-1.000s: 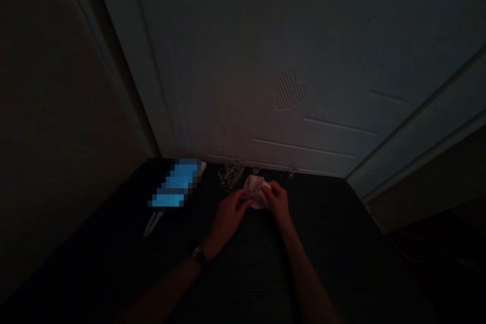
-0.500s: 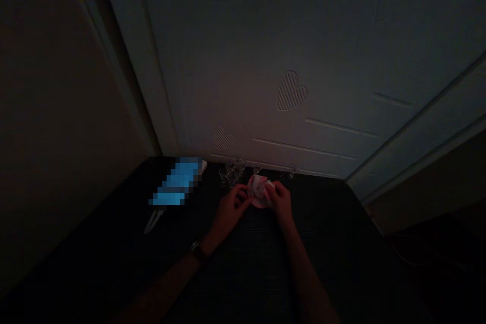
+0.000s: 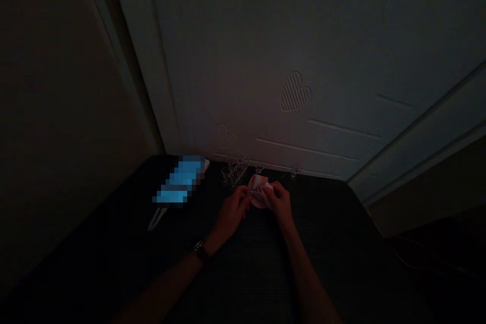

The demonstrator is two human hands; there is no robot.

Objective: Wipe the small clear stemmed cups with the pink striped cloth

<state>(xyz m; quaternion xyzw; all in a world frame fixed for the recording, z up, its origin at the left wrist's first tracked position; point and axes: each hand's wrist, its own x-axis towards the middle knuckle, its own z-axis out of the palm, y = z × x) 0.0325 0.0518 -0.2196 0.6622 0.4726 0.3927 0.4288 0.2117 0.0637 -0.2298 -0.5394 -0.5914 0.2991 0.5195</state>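
Observation:
In dim light, both my hands meet over the dark table. A pale pinkish cloth (image 3: 259,180) is bunched between them, and its lower part lies low near the tabletop. My right hand (image 3: 280,200) is closed on the cloth's right side, thumb pressed into the folds. My left hand (image 3: 234,207) is closed at the cloth's left edge, fingertips pinching what looks like a small clear glass (image 3: 256,191), mostly hidden in the cloth. Just behind stand several small clear glasses (image 3: 234,169) in a cluster. One more glass (image 3: 259,168) stands behind the cloth.
A lit phone (image 3: 178,179), its screen blurred out, lies to the left with a white strap or cable (image 3: 156,218) below it. Another clear glass item (image 3: 294,173) sits at the back right. A pale panel with embossed hearts (image 3: 295,92) rises behind the dark table (image 3: 250,273).
My left fingers have closed in at the cloth's left edge, and the cloth is more bunched, with clear glints showing in its folds. The view has shifted slightly.

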